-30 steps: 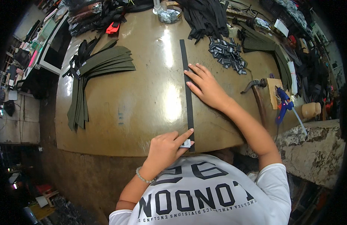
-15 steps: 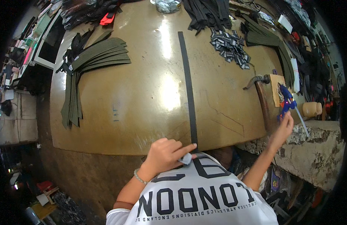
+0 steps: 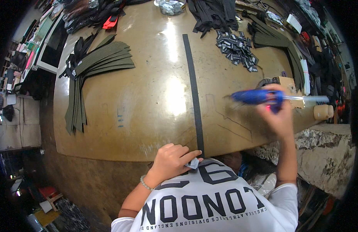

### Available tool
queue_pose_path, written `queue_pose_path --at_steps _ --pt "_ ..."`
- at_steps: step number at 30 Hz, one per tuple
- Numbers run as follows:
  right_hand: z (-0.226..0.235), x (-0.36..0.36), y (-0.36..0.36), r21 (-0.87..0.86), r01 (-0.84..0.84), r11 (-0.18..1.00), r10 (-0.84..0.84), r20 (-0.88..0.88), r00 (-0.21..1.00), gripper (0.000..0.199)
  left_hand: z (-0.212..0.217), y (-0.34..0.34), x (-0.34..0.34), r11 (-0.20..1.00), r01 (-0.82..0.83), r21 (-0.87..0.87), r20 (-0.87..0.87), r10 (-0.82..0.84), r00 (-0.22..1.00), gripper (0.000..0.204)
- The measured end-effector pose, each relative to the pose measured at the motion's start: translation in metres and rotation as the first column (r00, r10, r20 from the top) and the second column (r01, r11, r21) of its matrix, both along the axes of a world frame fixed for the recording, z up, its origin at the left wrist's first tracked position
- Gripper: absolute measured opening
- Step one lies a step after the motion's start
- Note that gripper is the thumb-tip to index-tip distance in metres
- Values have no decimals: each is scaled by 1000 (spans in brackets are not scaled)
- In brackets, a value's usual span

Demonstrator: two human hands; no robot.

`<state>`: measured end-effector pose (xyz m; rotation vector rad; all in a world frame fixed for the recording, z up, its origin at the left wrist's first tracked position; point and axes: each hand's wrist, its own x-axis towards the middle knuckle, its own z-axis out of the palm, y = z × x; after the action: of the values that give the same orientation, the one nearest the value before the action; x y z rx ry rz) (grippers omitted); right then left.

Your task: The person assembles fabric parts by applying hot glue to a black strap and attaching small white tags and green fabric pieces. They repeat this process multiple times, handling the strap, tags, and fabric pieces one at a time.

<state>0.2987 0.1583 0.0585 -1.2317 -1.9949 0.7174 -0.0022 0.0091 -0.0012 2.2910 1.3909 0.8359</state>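
A long black webbing strap [image 3: 193, 89] lies straight across the table, its near end at the front edge. My left hand [image 3: 169, 159] is closed beside that end, thumb and index finger touching the strap. A small pale grey label [image 3: 193, 163] is tucked in its fingers. Over the right part of the table, my right hand [image 3: 279, 120] grips a blue glue gun [image 3: 250, 96], raised and blurred by motion. Its nozzle points left toward the strap, and a translucent glue stick [image 3: 312, 99] sticks out behind.
A pile of small black-and-grey labels [image 3: 236, 50] lies at the back right. Olive straps [image 3: 105, 58] spread at left, with more olive straps [image 3: 271, 36] at far right. A hammer [image 3: 266, 82] is mostly hidden behind my right hand. Black straps [image 3: 211, 15] and a clear container [image 3: 172, 7] sit at the back.
My right hand has picked up the glue gun from the table's right side and swung it left, turning it level. My left hand has stayed at the strap's near end with the label.
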Motion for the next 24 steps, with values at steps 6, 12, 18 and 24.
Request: queue_pose_path --at_steps 6,12,18,24 --pt "-5 -57 16 -204 -238 950 274 170 947 51 4 -1 -2 998 16 -57 -5 -17 1000 36" --pt "-10 -62 16 -191 -293 937 326 180 928 48 2 0 -3 998 28 -60 -11 -29 1000 42" --pt "-15 -67 32 -116 -300 947 317 176 932 46 6 1 -3 998 29 -54 -22 -31 999 32" --pt "-7 -75 30 148 -424 893 328 431 841 36 5 2 2 1000 3 -16 -34 -4 999 19"
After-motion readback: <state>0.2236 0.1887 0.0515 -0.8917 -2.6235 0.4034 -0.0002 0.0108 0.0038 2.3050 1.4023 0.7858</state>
